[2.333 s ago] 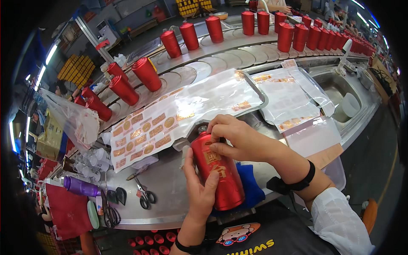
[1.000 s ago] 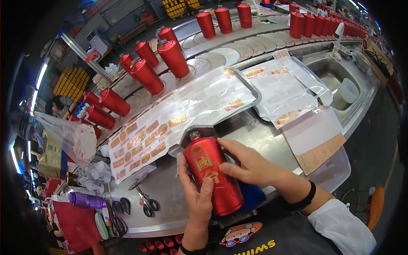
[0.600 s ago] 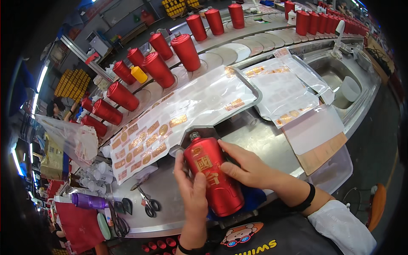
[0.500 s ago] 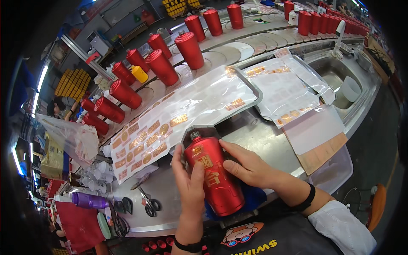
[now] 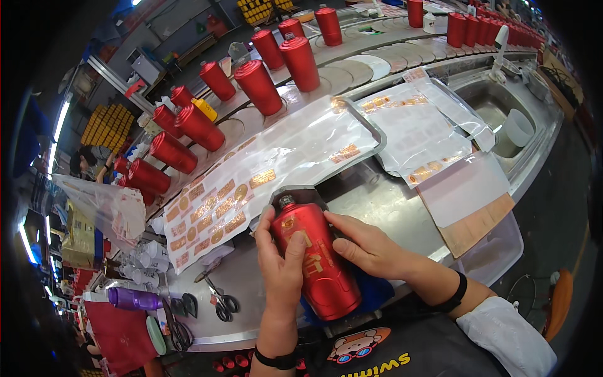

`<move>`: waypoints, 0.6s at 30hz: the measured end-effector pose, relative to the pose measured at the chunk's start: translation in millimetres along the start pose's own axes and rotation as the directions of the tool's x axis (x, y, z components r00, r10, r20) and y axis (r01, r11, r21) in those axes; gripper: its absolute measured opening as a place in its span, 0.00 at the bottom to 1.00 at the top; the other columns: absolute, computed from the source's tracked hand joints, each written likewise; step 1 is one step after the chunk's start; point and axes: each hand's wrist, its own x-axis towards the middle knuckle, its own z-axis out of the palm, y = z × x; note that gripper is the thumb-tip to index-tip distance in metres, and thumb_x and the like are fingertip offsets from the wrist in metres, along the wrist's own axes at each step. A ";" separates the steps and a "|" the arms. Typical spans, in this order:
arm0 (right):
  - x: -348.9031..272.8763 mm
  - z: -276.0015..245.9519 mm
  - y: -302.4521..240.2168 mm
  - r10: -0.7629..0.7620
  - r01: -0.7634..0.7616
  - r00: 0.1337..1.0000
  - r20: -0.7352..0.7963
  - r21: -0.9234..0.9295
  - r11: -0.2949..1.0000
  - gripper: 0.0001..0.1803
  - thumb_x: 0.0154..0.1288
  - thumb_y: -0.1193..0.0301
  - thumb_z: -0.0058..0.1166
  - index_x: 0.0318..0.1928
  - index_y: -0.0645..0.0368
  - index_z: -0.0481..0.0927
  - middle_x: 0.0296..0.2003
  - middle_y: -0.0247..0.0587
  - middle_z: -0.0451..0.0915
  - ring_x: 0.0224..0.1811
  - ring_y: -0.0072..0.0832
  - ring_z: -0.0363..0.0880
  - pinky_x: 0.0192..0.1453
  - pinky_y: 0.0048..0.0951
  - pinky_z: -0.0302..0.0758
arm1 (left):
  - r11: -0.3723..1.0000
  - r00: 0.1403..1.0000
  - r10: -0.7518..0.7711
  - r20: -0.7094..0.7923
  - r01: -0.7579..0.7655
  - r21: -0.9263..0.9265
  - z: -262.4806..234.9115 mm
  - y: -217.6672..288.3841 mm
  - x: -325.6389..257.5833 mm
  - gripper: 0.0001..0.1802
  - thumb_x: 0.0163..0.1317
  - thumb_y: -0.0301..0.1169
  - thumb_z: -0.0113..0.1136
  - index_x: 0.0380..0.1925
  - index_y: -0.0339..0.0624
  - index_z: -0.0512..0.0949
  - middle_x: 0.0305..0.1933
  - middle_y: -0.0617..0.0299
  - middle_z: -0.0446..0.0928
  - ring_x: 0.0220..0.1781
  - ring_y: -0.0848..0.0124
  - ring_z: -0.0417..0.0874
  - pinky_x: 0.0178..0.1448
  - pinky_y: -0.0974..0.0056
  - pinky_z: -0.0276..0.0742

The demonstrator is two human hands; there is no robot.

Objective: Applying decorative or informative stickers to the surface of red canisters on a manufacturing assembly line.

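Note:
A red metallic bottle with gold markings lies tilted in front of me, its dark neck pointing away and its base toward me. Around its left side wraps my left hand, the thumb lying along the bottle's face. My right hand holds the right side, with fingers near the shoulder and thumb bent against the body. Beneath the bottle is a blue cloth, and a dark angled rest stands behind its neck. Just beyond lies a sheet of gold and red stickers, several of them peeled off.
Several red bottles and a yellow bottle stand on a curved conveyor. Scissors and a purple bottle lie at left. Right are more sticker sheets, a board and a sink.
The bottle in my hands has turned about its length, shifting its gold markings. My left thumb has moved slightly. On the conveyor, the bottles have travelled to the right.

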 end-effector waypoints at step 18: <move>-0.7 3.6 -0.1 -0.006 0.006 1.000 0.002 -0.040 0.999 0.43 0.66 0.51 0.54 0.66 0.74 0.58 0.63 0.66 0.64 0.67 0.54 0.63 0.70 0.42 0.60 | 0.994 0.999 0.015 0.030 -0.018 0.111 0.4 4.0 -21.9 0.53 0.54 0.38 0.68 0.71 0.31 0.46 0.68 0.46 0.54 0.71 0.58 0.58 0.73 0.57 0.54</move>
